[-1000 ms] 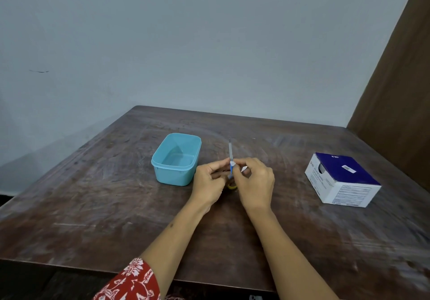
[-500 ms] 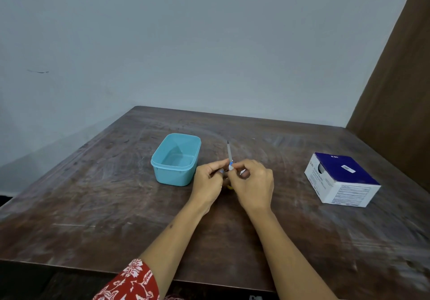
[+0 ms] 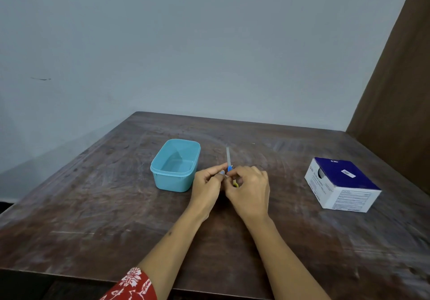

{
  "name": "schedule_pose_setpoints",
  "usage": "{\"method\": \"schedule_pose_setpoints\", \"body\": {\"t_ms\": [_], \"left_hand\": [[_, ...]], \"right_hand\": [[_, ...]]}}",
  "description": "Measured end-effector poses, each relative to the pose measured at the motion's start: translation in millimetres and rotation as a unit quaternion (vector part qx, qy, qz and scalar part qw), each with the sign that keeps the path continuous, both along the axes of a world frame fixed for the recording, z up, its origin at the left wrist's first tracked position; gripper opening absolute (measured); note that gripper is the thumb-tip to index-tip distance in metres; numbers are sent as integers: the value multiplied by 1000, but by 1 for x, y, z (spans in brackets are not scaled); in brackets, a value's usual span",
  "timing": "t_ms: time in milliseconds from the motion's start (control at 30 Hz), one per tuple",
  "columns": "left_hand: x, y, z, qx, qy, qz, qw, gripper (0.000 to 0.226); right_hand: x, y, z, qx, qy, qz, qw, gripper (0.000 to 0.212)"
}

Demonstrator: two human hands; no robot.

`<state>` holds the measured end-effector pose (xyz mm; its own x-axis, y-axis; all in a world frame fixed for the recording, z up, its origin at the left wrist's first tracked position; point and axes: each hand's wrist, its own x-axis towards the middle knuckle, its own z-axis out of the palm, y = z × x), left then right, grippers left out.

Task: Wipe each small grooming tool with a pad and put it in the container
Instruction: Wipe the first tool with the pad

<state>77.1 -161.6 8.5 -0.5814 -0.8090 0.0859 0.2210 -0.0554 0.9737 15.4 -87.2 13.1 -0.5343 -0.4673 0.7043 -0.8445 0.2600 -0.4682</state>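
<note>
While the left hand (image 3: 207, 183) and right hand (image 3: 250, 189) both pinch the thin tool (image 3: 228, 157) above the worktop (image 3: 93, 206), one should grip firmly and rub along its whole length; the pad is hidden. Beyond, the container (image 3: 175, 178) waits, seemingly empty.

Scuffed wooden table (image 3: 232, 241) — plastic container (image 3: 175, 165)

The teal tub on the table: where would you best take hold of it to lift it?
Grip the teal tub by its long side walls just under the lip, coming from above. It stands upright and open-topped, and its near right corner sits close to the left hand, so the far end is freer.
</note>
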Motion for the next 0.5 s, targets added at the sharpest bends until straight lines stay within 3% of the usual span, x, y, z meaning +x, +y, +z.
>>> {"method": "schedule_pose_setpoints", "body": {"t_ms": [133, 333, 500], "left_hand": [[1, 2, 1, 7, 18, -16, 1000, 25], [4, 5, 5, -3, 34, -8, 999, 33], [3, 5, 5, -1, 44, -14, 999, 30]], "right_hand": [[-2, 1, 1, -20, -2, 9, 1000, 15], [-1, 0, -1, 1, -20, -5, 1000, 4], [-4, -1, 0, -16, -8, -22, 1000, 13]]}}
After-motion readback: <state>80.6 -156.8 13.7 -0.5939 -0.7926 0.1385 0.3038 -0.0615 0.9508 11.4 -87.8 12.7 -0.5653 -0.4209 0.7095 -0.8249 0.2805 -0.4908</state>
